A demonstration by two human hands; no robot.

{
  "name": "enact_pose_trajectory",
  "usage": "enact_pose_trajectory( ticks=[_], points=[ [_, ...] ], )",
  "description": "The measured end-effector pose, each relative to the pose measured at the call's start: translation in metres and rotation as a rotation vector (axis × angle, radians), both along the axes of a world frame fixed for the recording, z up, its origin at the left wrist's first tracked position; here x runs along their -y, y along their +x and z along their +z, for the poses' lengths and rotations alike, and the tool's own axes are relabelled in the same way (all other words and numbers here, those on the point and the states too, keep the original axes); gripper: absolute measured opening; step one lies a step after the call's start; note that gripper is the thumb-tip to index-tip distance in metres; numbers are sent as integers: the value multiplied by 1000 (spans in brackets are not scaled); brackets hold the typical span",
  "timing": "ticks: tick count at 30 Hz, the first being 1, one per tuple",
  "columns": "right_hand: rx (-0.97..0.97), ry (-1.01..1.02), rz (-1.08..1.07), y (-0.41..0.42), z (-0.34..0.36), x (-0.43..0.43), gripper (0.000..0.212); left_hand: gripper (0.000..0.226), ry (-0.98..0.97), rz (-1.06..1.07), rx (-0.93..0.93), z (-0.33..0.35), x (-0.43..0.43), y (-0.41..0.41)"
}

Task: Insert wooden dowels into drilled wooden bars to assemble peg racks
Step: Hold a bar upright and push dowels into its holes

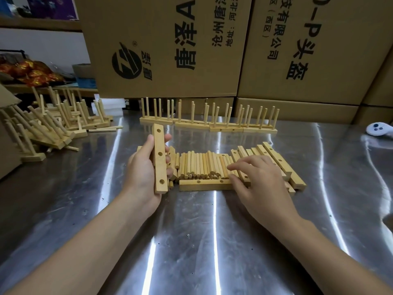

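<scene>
Your left hand (140, 171) grips a pale three-holed wooden bar (159, 165), holes empty, above the middle of the shiny steel table (191, 241), your right hand (261, 184) lies open-fingered on loose round wooden dowels (200, 165), and finished peg racks (225, 128) along the far edge suggest you're well underway, more bars (280, 165) waiting.

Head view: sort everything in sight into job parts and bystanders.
Job:
- drilled bar, gripped by the left hand
- loose dowels, with the right hand over their edge
- spare bars
- finished racks
- rack pile

Lying about:
- cardboard boxes
- white controller
- orange foil bundle
</scene>
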State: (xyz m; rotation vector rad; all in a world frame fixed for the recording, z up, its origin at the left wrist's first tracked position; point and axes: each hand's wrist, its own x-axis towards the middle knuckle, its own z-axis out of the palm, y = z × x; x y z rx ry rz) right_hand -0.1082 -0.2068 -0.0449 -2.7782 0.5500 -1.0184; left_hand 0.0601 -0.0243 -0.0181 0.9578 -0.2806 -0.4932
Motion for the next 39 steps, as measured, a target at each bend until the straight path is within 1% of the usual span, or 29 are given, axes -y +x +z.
enact_pose_trajectory(
  ticks=[2, 4, 9, 12, 20, 22, 23, 24, 25, 27, 28, 29, 30, 32, 34, 39],
  points=[
    [-12, -27, -8, 7, 6, -5, 22, 43, -13, 5, -14, 0, 0, 0],
    [-50, -46, 3, 15, 11, -8, 26, 43, -21, 10, -17, 0, -1, 0],
    [-113, -50, 164, 39, 20, -21, 42, 43, -27, 25, -15, 1, -1, 1],
    [-149, -125, 198, 52, 18, -33, 46, 44, -11, 32, -10, 1, -1, -2],
    [-113, -328, 214, 52, 18, -37, 23, 44, -4, 35, -19, 6, -2, -3],
    [1, -335, 214, 47, 24, -35, 19, 44, -15, 15, -31, 6, -2, -4],
    [103, -292, 201, 44, 28, -33, 18, 43, -26, -5, -40, 7, -2, -5],
    [220, -190, 189, 40, 32, -30, 17, 43, -31, -24, -47, 7, -2, -5],
    [338, -19, 194, 36, 36, -28, 16, 44, -27, -36, -45, 8, -1, -5],
    [519, 435, 265, 28, 41, -27, 13, 48, -7, -56, -12, 7, 0, -7],
    [568, 645, 310, 24, 42, -28, 12, 52, -1, -79, 9, 6, 1, -8],
    [593, 801, 334, 20, 41, -30, 12, 55, 2, -111, 29, 4, 1, -9],
    [596, 912, 337, 16, 38, -31, 13, 57, 1, -144, 49, 2, 2, -10],
    [574, 1058, 327, 12, 31, -34, 15, 55, 6, -195, 82, -1, 3, -10],
    [559, 1133, 325, 8, 27, -33, 17, 46, 22, -229, 93, -3, 4, -10],
    [546, 1130, 355, 5, 29, -33, 19, 42, 37, -237, 135, -4, 7, -13]
  ],
)
